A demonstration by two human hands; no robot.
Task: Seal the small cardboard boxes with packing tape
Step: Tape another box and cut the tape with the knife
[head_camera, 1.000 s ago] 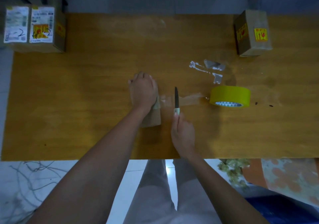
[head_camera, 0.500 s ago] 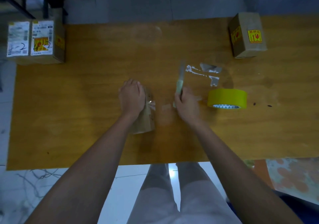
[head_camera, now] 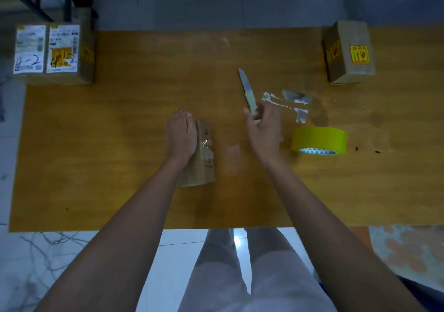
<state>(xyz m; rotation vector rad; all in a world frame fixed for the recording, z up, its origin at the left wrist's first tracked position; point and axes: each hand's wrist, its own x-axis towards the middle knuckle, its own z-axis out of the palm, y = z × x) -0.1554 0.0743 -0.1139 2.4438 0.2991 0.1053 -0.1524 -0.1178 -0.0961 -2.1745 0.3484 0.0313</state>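
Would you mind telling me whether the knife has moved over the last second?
Yes. The knife has gone away from the person, from level with the tape roll to beyond it.

Four cardboard boxes on the surface: two labelled ones side by side far left (head_camera: 30, 49) (head_camera: 69, 52), one far right (head_camera: 348, 52), one small box near the middle (head_camera: 201, 158). One roll of yellow tape (head_camera: 319, 138), one knife (head_camera: 247, 90), and a few scraps of clear tape (head_camera: 288, 102).
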